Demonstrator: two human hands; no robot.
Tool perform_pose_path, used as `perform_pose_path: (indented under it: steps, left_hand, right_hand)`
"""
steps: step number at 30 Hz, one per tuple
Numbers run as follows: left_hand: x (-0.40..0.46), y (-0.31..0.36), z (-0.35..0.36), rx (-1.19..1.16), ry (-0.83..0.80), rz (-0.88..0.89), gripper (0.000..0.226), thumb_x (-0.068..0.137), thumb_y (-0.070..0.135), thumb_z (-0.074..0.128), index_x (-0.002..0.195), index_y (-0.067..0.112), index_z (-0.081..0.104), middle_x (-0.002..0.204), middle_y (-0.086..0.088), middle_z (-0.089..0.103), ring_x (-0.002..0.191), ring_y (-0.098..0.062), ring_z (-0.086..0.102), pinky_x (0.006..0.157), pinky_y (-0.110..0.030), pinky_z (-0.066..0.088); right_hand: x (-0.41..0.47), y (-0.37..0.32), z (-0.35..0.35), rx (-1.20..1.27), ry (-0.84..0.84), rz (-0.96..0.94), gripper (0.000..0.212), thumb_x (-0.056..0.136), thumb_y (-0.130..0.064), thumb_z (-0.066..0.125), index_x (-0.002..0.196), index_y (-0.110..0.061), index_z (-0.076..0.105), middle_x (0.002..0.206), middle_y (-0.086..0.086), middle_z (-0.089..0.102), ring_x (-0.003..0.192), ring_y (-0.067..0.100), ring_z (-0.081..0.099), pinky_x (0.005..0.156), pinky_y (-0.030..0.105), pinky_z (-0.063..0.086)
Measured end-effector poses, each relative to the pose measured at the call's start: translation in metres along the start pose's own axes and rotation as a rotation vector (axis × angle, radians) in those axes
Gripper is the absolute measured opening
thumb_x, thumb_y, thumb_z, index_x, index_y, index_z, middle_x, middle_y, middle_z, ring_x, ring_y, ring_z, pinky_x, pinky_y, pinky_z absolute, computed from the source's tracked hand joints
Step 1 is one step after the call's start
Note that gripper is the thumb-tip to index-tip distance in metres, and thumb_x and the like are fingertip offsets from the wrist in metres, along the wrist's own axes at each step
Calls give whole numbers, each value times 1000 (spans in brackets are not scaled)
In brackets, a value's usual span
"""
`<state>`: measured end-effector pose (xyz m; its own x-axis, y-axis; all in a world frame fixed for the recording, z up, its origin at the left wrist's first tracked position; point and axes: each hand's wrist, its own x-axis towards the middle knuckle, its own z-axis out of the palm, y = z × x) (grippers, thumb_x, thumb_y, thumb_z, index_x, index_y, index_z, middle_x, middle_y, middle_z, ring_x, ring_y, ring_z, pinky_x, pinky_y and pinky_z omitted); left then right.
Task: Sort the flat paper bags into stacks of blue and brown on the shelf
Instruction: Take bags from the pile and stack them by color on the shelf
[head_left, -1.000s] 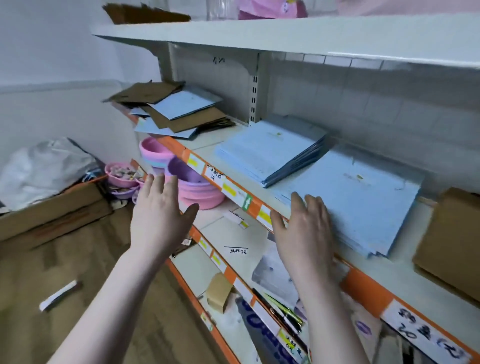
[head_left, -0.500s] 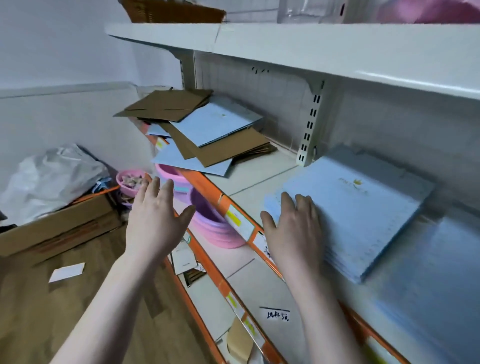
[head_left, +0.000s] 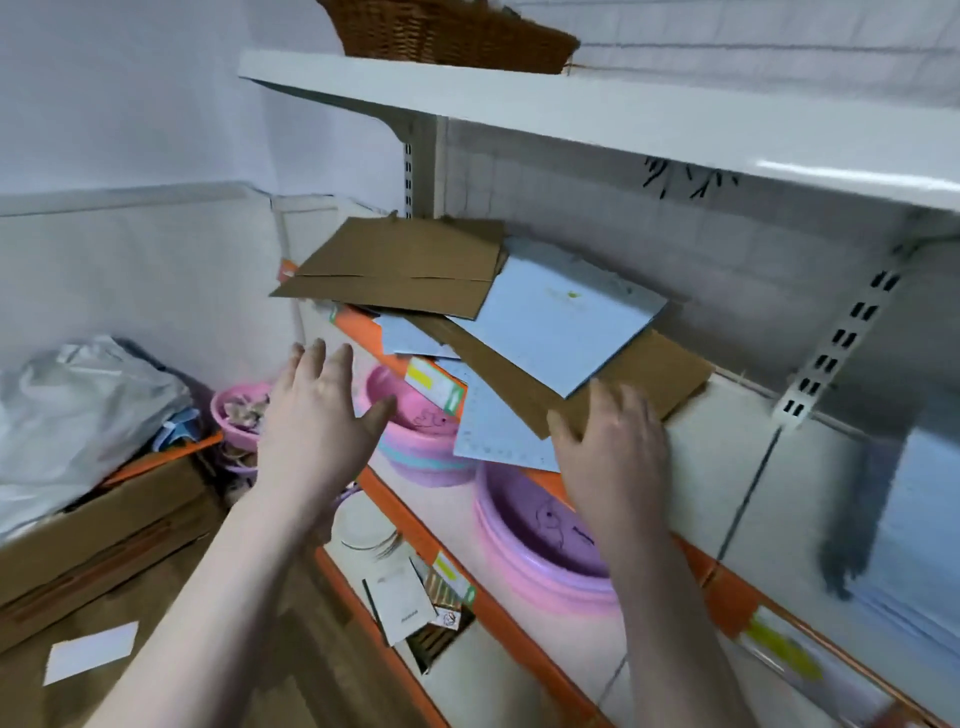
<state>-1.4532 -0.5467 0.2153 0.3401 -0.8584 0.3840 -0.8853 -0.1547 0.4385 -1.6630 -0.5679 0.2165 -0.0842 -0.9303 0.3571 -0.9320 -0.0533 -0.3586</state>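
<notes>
A mixed pile of flat bags lies at the left end of the shelf (head_left: 737, 467). A brown bag (head_left: 405, 265) tops the far side, and a light blue bag (head_left: 550, 322) lies over another brown bag (head_left: 649, 369). One more blue bag (head_left: 493, 436) hangs over the shelf's front edge. My right hand (head_left: 608, 447) is open, its fingertips at the near edge of the lower brown bag. In the air left of the pile, my left hand (head_left: 317, 415) is open and holds nothing. A blurred stack of blue bags (head_left: 914, 530) sits at the far right.
An upper shelf (head_left: 571, 104) carries a wicker basket (head_left: 447, 31). Pink and purple basins (head_left: 524, 530) stand on the lower shelf. A cardboard box (head_left: 104, 530) with a white plastic bag (head_left: 78, 405) stands on the floor at left. The wall closes off the left.
The view has swung left from the blue stacks to the mixed pile. My right hand has left the blue stack and now reaches the pile's near edge. My left hand has moved along with it.
</notes>
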Motion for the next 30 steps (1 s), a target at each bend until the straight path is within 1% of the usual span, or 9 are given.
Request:
perform_pose_path:
  steps: [3,8,11,15,19,21,23,26,30]
  left_hand:
    - [40,-29,-1,-11,-5,14,63,87,33,63,136,-1,42,145,-24,36,139,-36,24,112,-41,17]
    - [110,-66,15,-39,-11,58,63,87,34,62,137,2,42,146,-20,35,141,-32,20,113,-39,15]
    - [157,-84,32,-36,-3,71,59,87,35,62,133,1,46,143,-21,38,138,-34,24,112,-39,17]
    - [219,-93,52,-39,-37,83,66,87,40,59,139,4,41,145,-20,35,137,-35,24,113,-40,17]
    - [271,-105,72,-35,-48,104,66,88,46,55,135,2,44,139,-22,42,134,-36,28,112,-42,22]
    - [293,-111,81,-4,-92,85,68,88,53,50,133,3,45,134,-23,44,132,-36,30,110,-40,20]
    - [313,-116,90,18,-169,77,73,88,59,44,134,3,42,138,-24,41,133,-36,28,110,-40,19]
    - [336,-119,101,8,-254,66,79,86,64,43,132,0,41,134,-26,43,127,-40,36,106,-44,28]
    - [358,-122,111,48,-338,88,87,83,67,43,133,-4,37,132,-27,45,123,-43,40,102,-45,33]
  right_hand:
    - [22,-38,19,-36,-42,-6,56,93,-38,50,139,-7,42,136,17,45,131,32,35,106,40,28]
    - [68,-82,52,-75,-44,6,56,96,-40,43,143,-9,35,142,14,39,136,29,30,111,37,25]
    - [101,-104,70,-68,-12,18,56,96,-39,46,142,-7,37,141,16,41,135,29,31,110,37,26]
    - [143,-127,90,-93,-2,34,54,96,-40,45,139,-7,40,137,15,44,133,28,35,109,36,29]
    - [184,-146,113,-130,-28,74,45,96,-40,45,124,-5,51,124,15,52,120,29,45,103,38,38]
    - [198,-153,123,-149,-73,104,44,96,-42,43,120,-6,51,123,16,52,118,30,46,101,40,39]
    - [212,-157,134,-179,-106,146,48,96,-45,40,123,-6,49,128,16,48,121,30,44,102,41,38]
    - [225,-160,143,-251,-122,223,56,97,-49,35,132,-6,42,135,16,43,124,31,41,102,40,35]
    - [235,-172,147,-321,-80,327,61,95,-55,36,130,-6,44,130,15,47,120,31,44,96,37,38]
